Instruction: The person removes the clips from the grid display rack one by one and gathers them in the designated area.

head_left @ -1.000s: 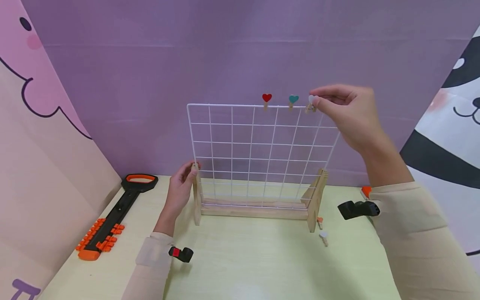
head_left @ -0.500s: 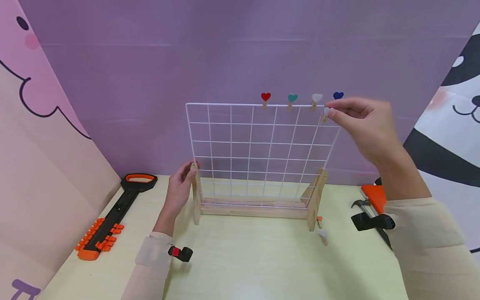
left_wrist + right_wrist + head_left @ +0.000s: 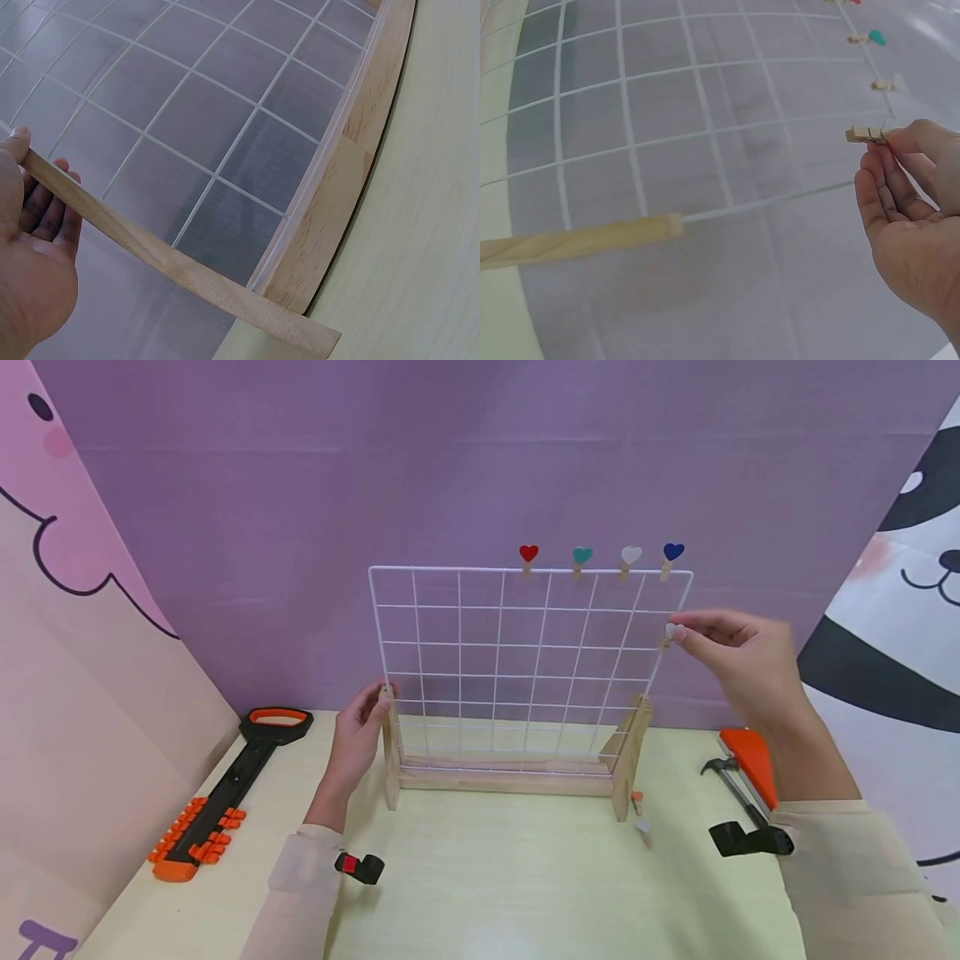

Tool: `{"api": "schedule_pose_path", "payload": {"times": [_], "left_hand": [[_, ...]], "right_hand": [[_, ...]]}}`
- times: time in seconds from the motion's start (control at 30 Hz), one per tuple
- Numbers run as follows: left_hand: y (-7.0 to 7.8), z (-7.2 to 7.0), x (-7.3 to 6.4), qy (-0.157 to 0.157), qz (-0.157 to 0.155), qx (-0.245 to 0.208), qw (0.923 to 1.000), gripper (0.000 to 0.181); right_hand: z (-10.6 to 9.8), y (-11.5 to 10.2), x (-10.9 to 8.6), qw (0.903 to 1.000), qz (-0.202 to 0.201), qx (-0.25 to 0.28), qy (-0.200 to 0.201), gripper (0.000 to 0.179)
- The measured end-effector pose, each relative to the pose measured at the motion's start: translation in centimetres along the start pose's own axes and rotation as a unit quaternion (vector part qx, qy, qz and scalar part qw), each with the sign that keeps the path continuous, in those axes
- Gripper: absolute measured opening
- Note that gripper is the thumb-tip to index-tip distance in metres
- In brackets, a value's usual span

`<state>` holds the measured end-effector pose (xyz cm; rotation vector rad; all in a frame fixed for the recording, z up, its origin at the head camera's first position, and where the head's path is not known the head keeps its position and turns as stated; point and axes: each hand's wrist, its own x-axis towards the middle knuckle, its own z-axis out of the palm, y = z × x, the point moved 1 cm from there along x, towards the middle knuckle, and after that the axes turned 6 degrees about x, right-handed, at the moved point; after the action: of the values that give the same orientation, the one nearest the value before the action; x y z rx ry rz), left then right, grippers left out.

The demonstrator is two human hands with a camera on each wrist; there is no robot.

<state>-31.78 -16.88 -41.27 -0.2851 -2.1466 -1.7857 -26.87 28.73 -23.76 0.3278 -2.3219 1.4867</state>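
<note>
A white wire grid (image 3: pixel 450 568) stands upright in a wooden stand (image 3: pixel 506 783). My left hand (image 3: pixel 356 735) grips the top of the stand's left post (image 3: pixel 172 262), thumb on one side and fingers on the other. Between thumb and fingertips, my right hand (image 3: pixel 750 668) pinches a small clothespin (image 3: pixel 865 135) with a white heart, close to the grid's right edge. Along the top wire sit heart clothespins: a red one (image 3: pixel 528 553), a teal one (image 3: pixel 582 555), a white one (image 3: pixel 632 555) and a blue one (image 3: pixel 673 552).
Two more heart clothespins lie by the stand's right foot, one orange (image 3: pixel 637 798) and one white (image 3: pixel 643 829). At the right are a hammer (image 3: pixel 738 785) and an orange object (image 3: pixel 750 760). A black saw-like tool (image 3: pixel 240 785) with orange parts lies left.
My right hand has moved right and down from the top wire, carrying the white heart clothespin to the grid's right side. This uncovers the blue clothespin. My left hand stays on the post.
</note>
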Motion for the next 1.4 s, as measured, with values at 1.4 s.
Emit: {"api": "schedule_pose_path", "payload": {"times": [1.4], "left_hand": [[-0.2,0.2,0.1,0.007,0.018,-0.006,0.9998,0.043]], "right_hand": [[1.7,20.7,-9.1,0.9866,0.138,0.001,-0.087,0.046]]}}
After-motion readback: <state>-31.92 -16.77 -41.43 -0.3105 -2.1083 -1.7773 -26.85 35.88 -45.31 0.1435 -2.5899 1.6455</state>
